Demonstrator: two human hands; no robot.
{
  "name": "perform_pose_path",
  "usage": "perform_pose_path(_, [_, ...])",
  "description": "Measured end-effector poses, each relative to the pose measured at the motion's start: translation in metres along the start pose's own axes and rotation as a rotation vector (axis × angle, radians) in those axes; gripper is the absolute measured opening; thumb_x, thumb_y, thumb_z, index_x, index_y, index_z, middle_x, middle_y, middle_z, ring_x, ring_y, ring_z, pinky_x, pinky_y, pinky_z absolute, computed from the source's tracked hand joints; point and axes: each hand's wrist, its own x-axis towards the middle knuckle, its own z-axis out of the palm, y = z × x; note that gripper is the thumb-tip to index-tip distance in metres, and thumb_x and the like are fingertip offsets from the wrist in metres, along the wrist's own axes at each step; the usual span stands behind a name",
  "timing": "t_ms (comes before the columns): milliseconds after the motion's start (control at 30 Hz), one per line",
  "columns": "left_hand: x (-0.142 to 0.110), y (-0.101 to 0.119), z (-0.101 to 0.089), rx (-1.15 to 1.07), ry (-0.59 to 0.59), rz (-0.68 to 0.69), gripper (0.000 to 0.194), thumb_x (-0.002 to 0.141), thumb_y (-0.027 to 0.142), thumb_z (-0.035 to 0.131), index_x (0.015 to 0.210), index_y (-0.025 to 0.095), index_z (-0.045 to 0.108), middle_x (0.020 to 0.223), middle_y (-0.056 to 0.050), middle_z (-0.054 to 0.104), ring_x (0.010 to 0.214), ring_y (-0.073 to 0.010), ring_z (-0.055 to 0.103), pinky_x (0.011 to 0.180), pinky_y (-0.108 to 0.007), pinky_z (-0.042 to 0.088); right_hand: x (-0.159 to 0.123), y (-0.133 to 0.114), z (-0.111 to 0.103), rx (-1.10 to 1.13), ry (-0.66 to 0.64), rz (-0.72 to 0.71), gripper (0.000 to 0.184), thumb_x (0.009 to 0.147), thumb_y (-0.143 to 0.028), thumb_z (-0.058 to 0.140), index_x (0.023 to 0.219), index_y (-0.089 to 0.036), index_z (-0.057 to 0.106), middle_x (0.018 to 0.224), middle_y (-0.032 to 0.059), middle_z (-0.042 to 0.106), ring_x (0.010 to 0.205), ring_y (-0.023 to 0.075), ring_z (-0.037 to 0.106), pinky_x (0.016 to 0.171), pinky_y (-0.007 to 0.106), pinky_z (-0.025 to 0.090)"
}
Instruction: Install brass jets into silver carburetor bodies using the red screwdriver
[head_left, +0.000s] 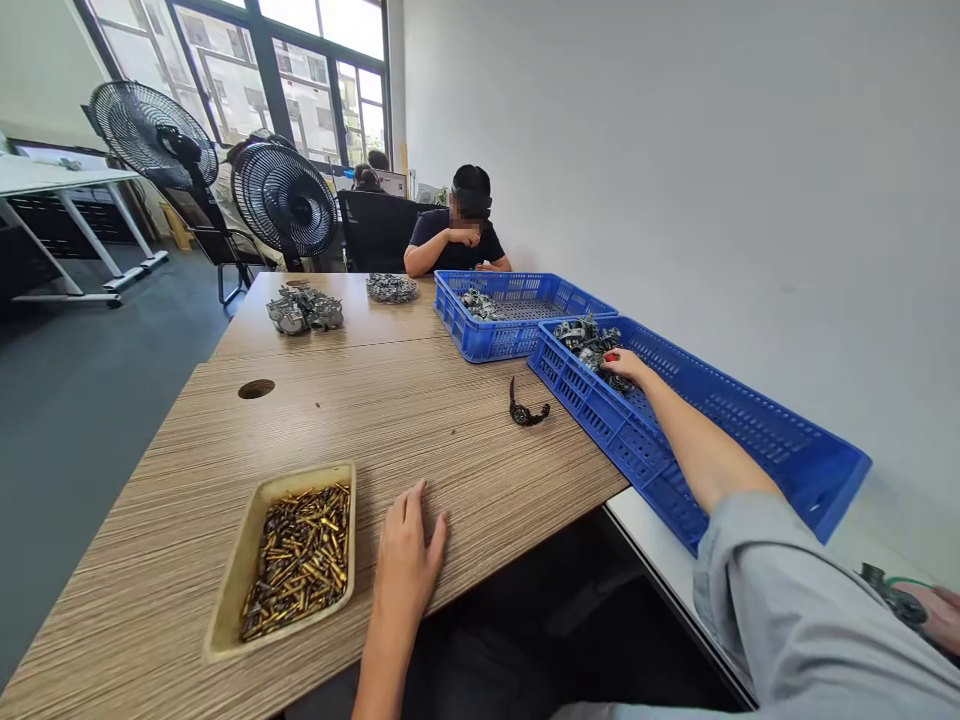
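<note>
My left hand (409, 542) lies palm down on the wooden table (480, 470), its fingers loosely apart and holding nothing. Just left of it stands a cream tray (350, 545) of small brass and dark pin-like metal parts (304, 555). My right hand (628, 368) reaches into the nearer blue crate (750, 430), at its far end. There its fingers close on a grey metal carburetor (616, 380) in a pile of similar ones (585, 340); the fingertips are partly hidden. A small red spot shows at the fingers.
A black wristwatch (529, 412) lies beside the crate. Behind stands another blue crate (487, 345) with metal parts. Metal clusters (306, 308) (391, 288) sit on the far table. A person (457, 230) sits opposite. Two fans (285, 200) stand left. A hand (941, 615) shows at the right edge.
</note>
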Motion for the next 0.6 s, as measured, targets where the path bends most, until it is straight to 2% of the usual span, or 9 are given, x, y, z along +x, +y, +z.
perform_pose_path(100, [0.001, -0.001, 0.0, -0.006, 0.0, -0.006, 0.051, 0.109, 0.045, 0.054, 0.153, 0.019, 0.057, 0.138, -0.017, 0.07, 0.131, -0.0362, 0.066, 0.113, -0.061, 0.057, 0.0, 0.005, -0.001, -0.016, 0.011, -0.019, 0.03, 0.089, -0.031, 0.084, 0.113, -0.015, 0.077, 0.113, 0.0126, 0.08, 0.093, 0.0243, 0.073, 0.08, 0.031, 0.055])
perform_pose_path(267, [0.0, -0.003, 0.0, -0.007, -0.004, -0.008, 0.052, 0.109, 0.047, 0.054, 0.153, 0.018, 0.056, 0.139, -0.017, 0.07, 0.132, -0.0362, 0.066, 0.115, -0.062, 0.056, -0.003, 0.006, -0.001, -0.004, 0.048, -0.038, 0.03, 0.084, -0.036, 0.082, 0.106, -0.016, 0.075, 0.115, 0.0148, 0.08, 0.095, 0.0256, 0.071, 0.081, 0.032, 0.053])
perform_pose_path(600, [-0.001, -0.012, 0.003, 0.002, -0.015, -0.016, 0.055, 0.109, 0.051, 0.054, 0.153, 0.018, 0.056, 0.143, -0.018, 0.069, 0.134, -0.037, 0.066, 0.115, -0.061, 0.056, -0.018, 0.007, -0.017, 0.128, 0.095, 0.125, 0.032, 0.08, -0.04, 0.087, 0.097, -0.016, 0.074, 0.09, 0.0104, 0.077, 0.086, 0.0246, 0.069, 0.076, 0.031, 0.052])
